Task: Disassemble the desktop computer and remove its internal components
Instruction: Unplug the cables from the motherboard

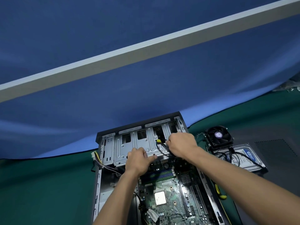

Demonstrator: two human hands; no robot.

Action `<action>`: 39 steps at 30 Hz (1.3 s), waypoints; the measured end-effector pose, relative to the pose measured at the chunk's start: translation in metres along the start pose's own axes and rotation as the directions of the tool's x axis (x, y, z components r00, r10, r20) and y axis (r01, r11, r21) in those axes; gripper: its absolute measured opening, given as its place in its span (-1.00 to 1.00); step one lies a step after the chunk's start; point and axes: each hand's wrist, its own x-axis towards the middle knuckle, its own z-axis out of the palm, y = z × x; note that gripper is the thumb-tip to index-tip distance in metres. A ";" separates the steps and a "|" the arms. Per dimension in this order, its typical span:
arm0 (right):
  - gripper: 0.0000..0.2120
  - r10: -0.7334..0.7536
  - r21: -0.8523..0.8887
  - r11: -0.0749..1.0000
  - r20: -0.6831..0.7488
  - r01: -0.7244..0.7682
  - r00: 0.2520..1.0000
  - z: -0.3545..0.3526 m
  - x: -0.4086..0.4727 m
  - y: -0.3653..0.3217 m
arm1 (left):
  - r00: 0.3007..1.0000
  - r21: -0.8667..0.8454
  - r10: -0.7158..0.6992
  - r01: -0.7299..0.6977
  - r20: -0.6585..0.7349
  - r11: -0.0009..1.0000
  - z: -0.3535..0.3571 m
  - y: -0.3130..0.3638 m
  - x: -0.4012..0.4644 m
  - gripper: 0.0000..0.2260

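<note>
Forearms filled the lower part of the frame, reaching up over the motherboard [167, 197] inside the open desktop computer case [97, 184], which lay flat on the green surface [40, 184] at lower centre. At mid-frame the right hand [181, 146] was curled around a bundle of black cables [162, 149] tipped with a yellow connector [158, 141], apparently drawing them out of the opening in the metal drive cage [129, 148] so the wiring could come free. Just to the left, the left hand [138, 159] rested on the cage's lower edge with fingers loosely bent and thumb stretched to the right; it seemed to steady the cage, though whether it gripped anything was hard to tell.

A bare CPU [160, 198] sat uncovered on the board, consistent with the cooler fan [219, 135] resting outside the case at right centre. Beside the fan lay a hard drive [248, 157] with cables draped across it, both set aside from the case. A white power connector [95, 155] with coloured wires hung over the case's left wall.
</note>
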 end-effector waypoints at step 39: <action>-0.86 -0.376 0.029 0.899 0.561 0.437 0.737 0.093 -0.082 0.001 | 0.975 0.389 0.205 -0.224 0.089 0.894 0.026 -0.054 -0.089 -0.89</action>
